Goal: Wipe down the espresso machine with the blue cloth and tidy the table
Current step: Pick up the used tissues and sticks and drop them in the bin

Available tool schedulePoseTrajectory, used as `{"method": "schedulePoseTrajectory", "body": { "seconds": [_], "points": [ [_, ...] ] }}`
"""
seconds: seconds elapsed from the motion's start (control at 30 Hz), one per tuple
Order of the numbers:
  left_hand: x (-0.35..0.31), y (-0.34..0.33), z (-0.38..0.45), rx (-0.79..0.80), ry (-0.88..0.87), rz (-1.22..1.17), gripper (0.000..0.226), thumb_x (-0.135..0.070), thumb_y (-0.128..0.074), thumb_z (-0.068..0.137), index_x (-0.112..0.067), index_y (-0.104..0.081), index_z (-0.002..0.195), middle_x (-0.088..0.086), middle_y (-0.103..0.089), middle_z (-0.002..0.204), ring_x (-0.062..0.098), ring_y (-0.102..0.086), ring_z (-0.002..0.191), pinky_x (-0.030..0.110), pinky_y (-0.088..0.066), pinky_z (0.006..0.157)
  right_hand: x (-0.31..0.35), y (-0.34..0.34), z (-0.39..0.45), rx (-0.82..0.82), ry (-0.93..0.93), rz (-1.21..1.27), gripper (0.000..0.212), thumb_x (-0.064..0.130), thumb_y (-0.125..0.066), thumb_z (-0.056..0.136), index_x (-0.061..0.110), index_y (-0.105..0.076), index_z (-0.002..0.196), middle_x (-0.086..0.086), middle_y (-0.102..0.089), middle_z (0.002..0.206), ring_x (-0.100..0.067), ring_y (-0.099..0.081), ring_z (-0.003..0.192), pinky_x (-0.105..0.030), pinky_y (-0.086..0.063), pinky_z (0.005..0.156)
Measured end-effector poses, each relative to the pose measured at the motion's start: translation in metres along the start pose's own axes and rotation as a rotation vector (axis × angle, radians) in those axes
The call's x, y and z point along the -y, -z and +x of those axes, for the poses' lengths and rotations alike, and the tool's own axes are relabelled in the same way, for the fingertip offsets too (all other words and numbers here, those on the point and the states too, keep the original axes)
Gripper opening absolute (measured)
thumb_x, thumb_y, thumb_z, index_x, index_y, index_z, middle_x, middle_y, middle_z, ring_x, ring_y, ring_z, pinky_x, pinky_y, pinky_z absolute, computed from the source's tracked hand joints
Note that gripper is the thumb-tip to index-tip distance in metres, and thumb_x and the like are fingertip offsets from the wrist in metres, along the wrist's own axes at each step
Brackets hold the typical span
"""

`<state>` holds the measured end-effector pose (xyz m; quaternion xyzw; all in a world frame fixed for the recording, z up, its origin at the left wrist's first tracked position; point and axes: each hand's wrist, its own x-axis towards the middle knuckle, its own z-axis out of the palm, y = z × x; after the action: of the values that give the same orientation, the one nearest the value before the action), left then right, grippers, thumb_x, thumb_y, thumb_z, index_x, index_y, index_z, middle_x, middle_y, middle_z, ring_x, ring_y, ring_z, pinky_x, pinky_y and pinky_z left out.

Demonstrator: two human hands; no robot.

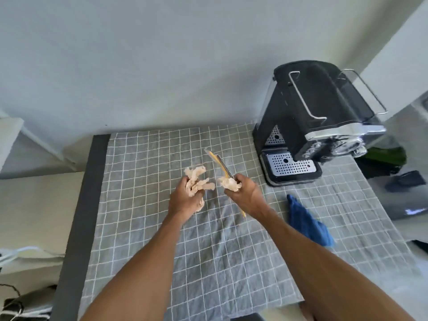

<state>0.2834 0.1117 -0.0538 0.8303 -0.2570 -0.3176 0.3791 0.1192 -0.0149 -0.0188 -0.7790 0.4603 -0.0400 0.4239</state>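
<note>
Two hands: left (185, 196), right (243, 193), each gripping one crumpled napkin (196, 179); one blue cloth (308, 222).

Both hands raised over the tabletop (74, 205), draped in a grey grid-patterned cloth (148, 172). Left hand (185, 200) clutching crumpled beige paper (196, 179). Right hand (245, 195) gripping another beige wad (228, 183) together with thin yellow and grey sticks (218, 164) angled up and away. Blue cloth (305, 222) lying rumpled near the right forearm. Black espresso machine (317, 117) standing at the far right corner, steel drip tray (290, 166) facing forward.
</note>
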Motion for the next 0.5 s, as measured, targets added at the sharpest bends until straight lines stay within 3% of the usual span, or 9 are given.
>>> {"method": "schedulePoseTrajectory", "body": {
  "seconds": [0.1,0.2,0.27,0.37,0.43,0.5],
  "points": [
    [-0.027,-0.031,-0.014,0.109,-0.05,-0.032,0.042,-0.032,-0.079,0.09,-0.041,-0.054,0.122,-0.022,-0.069,0.101,0.005,-0.068,0.087,0.026,-0.056,0.073,-0.02,0.035,-0.028,-0.042,-0.011,-0.05,0.023,0.038,-0.072,0.092,0.024,-0.059,0.103,0.002,-0.071,0.089,-0.019,-0.069,0.08,-0.035,-0.057,0.07],
    [-0.057,-0.072,-0.036,0.208,-0.113,-0.031,0.045,-0.037,-0.08,0.089,-0.046,-0.044,0.116,-0.034,-0.058,0.093,-0.009,-0.058,0.081,0.013,-0.042,0.063,-0.052,0.069,-0.062,-0.173,-0.059,-0.041,0.023,0.039,-0.072,0.091,0.024,-0.061,0.104,0.007,-0.067,0.089,-0.014,-0.064,0.083,-0.033,-0.05,0.08],
    [-0.075,-0.104,-0.054,0.293,-0.161,-0.011,0.043,-0.037,-0.08,0.089,-0.045,-0.046,0.115,-0.033,-0.06,0.092,-0.008,-0.059,0.082,0.013,-0.04,0.062,-0.077,0.092,-0.087,-0.234,-0.088,0.006,0.022,0.035,-0.072,0.09,0.022,-0.063,0.105,0.005,-0.068,0.089,-0.013,-0.062,0.08,-0.028,-0.048,0.076],
    [-0.1,-0.158,-0.087,0.424,-0.204,0.007,0.042,-0.038,-0.081,0.087,-0.043,-0.05,0.115,-0.029,-0.063,0.095,-0.001,-0.063,0.086,0.014,-0.042,0.064,-0.119,0.125,-0.127,-0.297,-0.113,0.095,0.014,0.031,-0.072,0.093,0.023,-0.061,0.096,0.007,-0.065,0.077,-0.007,-0.059,0.064,-0.018,-0.044,0.057],
    [-0.112,-0.197,-0.112,0.506,-0.23,0.012,0.045,-0.036,-0.083,0.085,-0.04,-0.052,0.117,-0.024,-0.067,0.098,0.001,-0.065,0.088,0.01,-0.044,0.068,-0.152,0.144,-0.156,-0.359,-0.151,0.118,0.013,0.028,-0.071,0.093,0.02,-0.062,0.095,0.007,-0.063,0.074,-0.006,-0.055,0.06,-0.021,-0.043,0.056],
    [-0.122,-0.239,-0.139,0.595,-0.235,0.01,0.046,-0.036,-0.084,0.084,-0.033,-0.055,0.12,-0.016,-0.071,0.103,0.007,-0.069,0.095,0.016,-0.05,0.079,-0.188,0.161,-0.184,-0.426,-0.199,0.128,0.013,0.022,-0.073,0.091,0.014,-0.065,0.097,0.001,-0.064,0.075,-0.012,-0.055,0.064,-0.029,-0.045,0.061]
  ]
}}
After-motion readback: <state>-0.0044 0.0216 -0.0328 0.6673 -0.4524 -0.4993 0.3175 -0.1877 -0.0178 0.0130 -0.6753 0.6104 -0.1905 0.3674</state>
